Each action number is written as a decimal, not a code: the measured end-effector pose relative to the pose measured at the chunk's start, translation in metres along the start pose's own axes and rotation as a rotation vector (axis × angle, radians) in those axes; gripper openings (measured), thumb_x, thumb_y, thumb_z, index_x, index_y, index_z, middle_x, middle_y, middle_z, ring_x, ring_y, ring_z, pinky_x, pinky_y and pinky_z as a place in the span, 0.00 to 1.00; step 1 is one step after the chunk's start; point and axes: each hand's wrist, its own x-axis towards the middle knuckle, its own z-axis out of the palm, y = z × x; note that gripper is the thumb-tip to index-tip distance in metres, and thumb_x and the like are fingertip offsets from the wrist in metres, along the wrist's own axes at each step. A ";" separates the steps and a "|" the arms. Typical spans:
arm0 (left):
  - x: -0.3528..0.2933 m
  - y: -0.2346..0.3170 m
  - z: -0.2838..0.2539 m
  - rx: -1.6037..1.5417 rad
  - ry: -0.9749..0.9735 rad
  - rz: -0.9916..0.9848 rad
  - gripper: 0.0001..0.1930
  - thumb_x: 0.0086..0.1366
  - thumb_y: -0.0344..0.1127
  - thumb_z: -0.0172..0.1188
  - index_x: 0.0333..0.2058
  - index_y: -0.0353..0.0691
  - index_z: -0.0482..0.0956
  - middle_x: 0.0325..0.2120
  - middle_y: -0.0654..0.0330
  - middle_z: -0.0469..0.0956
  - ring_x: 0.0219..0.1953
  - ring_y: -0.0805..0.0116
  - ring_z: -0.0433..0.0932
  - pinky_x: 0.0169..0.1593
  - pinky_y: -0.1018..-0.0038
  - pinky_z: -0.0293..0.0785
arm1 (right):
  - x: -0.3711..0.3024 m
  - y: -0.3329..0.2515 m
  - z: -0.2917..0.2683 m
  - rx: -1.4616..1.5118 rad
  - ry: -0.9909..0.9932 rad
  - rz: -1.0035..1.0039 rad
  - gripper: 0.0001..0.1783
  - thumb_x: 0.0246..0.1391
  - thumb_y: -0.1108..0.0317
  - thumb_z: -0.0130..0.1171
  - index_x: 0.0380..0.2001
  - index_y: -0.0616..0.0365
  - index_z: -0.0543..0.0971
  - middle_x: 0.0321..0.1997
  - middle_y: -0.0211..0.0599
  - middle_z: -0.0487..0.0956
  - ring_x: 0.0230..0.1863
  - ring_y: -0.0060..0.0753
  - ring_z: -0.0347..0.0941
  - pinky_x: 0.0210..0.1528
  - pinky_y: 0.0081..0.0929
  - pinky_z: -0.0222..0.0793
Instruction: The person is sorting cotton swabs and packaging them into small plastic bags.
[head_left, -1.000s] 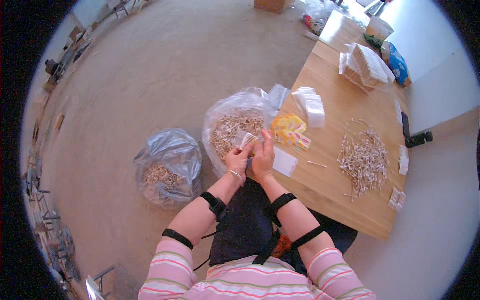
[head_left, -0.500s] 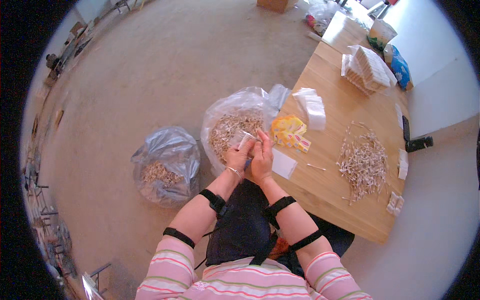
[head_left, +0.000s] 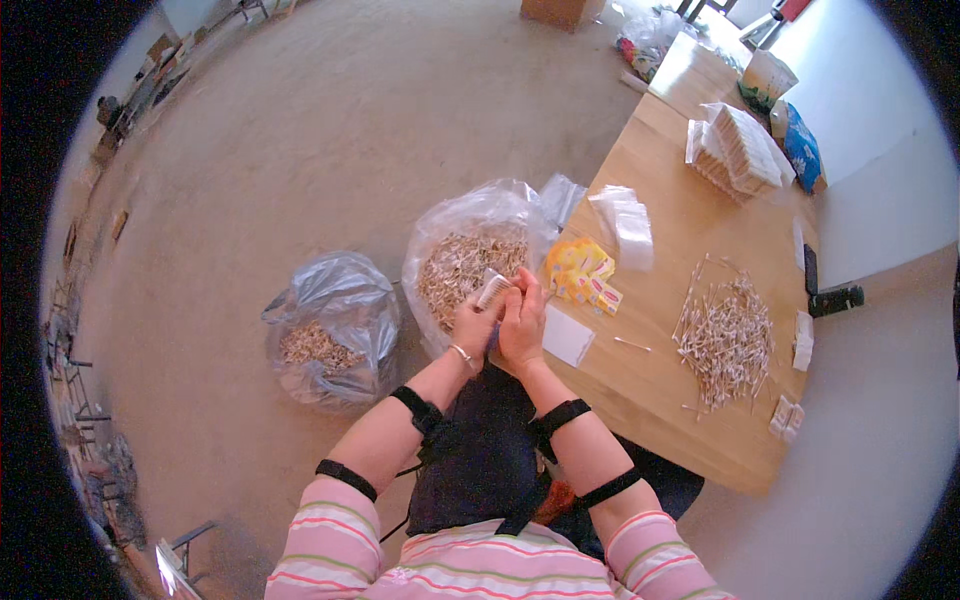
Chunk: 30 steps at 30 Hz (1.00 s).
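Above the near rim of a large clear plastic bag [head_left: 425,225] full of cotton swabs [head_left: 470,262], my two hands meet. My left hand [head_left: 472,326] is closed around the lower part of a small bundle of cotton swabs [head_left: 493,289], which seems to be in clear wrap. Pressed against the bundle's other side are the bent fingers of my right hand [head_left: 522,325]. The palms hide the bundle's lower end. Beside my right hand, on the table's edge, lie a white card [head_left: 567,335] and a spread of yellow printed cards [head_left: 580,268].
The wooden table [head_left: 665,180] holds a loose pile of cotton swabs [head_left: 728,340], a single swab [head_left: 632,345], flat clear bags [head_left: 625,225] and stacked filled packs [head_left: 740,150]. A second plastic bag [head_left: 360,285] with swabs stands on the floor to the left.
The bundle now shows more plainly between my hands, and my right fingers have drawn in closer around it. The view has shifted slightly.
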 end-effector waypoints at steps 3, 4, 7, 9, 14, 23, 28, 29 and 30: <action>0.022 -0.025 -0.013 -0.295 -0.133 0.011 0.12 0.57 0.40 0.64 0.30 0.36 0.79 0.25 0.66 0.78 0.25 0.80 0.72 0.28 0.82 0.67 | -0.002 0.001 0.005 0.056 0.040 -0.014 0.20 0.59 0.67 0.42 0.52 0.65 0.65 0.49 0.49 0.70 0.51 0.47 0.63 0.57 0.38 0.56; 0.021 -0.030 -0.007 -0.296 -0.136 0.011 0.12 0.57 0.40 0.64 0.30 0.36 0.79 0.25 0.66 0.78 0.25 0.80 0.72 0.28 0.82 0.67 | -0.002 0.004 0.006 0.113 0.085 -0.046 0.20 0.59 0.67 0.42 0.52 0.65 0.65 0.48 0.48 0.70 0.50 0.47 0.64 0.57 0.38 0.56; 0.013 -0.035 0.004 -0.210 -0.043 0.028 0.12 0.56 0.41 0.65 0.29 0.36 0.79 0.23 0.67 0.76 0.23 0.81 0.70 0.27 0.81 0.67 | -0.001 0.006 0.005 0.130 0.073 -0.087 0.20 0.59 0.67 0.42 0.53 0.65 0.64 0.47 0.47 0.71 0.50 0.47 0.63 0.57 0.39 0.55; 0.016 -0.043 0.003 -0.193 -0.030 0.005 0.13 0.55 0.40 0.66 0.29 0.35 0.79 0.23 0.66 0.77 0.24 0.80 0.71 0.27 0.80 0.67 | 0.000 0.003 0.005 0.090 0.056 -0.097 0.20 0.59 0.68 0.42 0.53 0.65 0.64 0.46 0.47 0.71 0.50 0.47 0.63 0.57 0.39 0.55; 0.026 -0.038 -0.005 -0.048 -0.108 -0.026 0.13 0.54 0.39 0.66 0.30 0.34 0.79 0.25 0.64 0.78 0.26 0.78 0.73 0.28 0.80 0.69 | 0.000 -0.001 0.004 0.007 0.044 -0.071 0.19 0.58 0.71 0.42 0.52 0.65 0.64 0.44 0.47 0.72 0.51 0.47 0.62 0.58 0.41 0.54; 0.033 0.012 -0.001 -0.001 -0.112 0.063 0.11 0.57 0.38 0.62 0.33 0.35 0.81 0.28 0.64 0.80 0.27 0.78 0.75 0.31 0.80 0.72 | 0.001 -0.002 0.007 -0.087 0.067 -0.063 0.19 0.58 0.73 0.42 0.53 0.64 0.63 0.42 0.48 0.71 0.49 0.49 0.63 0.56 0.44 0.54; 0.035 0.011 0.005 -0.027 -0.149 0.002 0.11 0.58 0.39 0.62 0.33 0.36 0.82 0.28 0.65 0.80 0.26 0.79 0.75 0.30 0.81 0.72 | 0.001 0.001 0.008 -0.094 0.103 -0.052 0.19 0.57 0.72 0.44 0.52 0.65 0.63 0.44 0.51 0.70 0.50 0.51 0.62 0.57 0.44 0.53; 0.031 0.017 0.004 0.049 -0.140 -0.002 0.11 0.58 0.39 0.62 0.33 0.36 0.82 0.27 0.65 0.80 0.26 0.79 0.75 0.30 0.81 0.72 | 0.000 0.000 0.009 -0.093 0.100 -0.052 0.19 0.57 0.72 0.44 0.52 0.65 0.63 0.44 0.51 0.70 0.50 0.51 0.62 0.57 0.44 0.53; 0.033 0.013 0.003 0.049 -0.137 -0.002 0.11 0.58 0.39 0.62 0.33 0.36 0.82 0.27 0.65 0.80 0.26 0.79 0.75 0.30 0.81 0.72 | 0.000 -0.002 0.009 -0.102 0.104 -0.068 0.19 0.57 0.73 0.44 0.52 0.65 0.63 0.45 0.51 0.70 0.50 0.51 0.62 0.57 0.44 0.53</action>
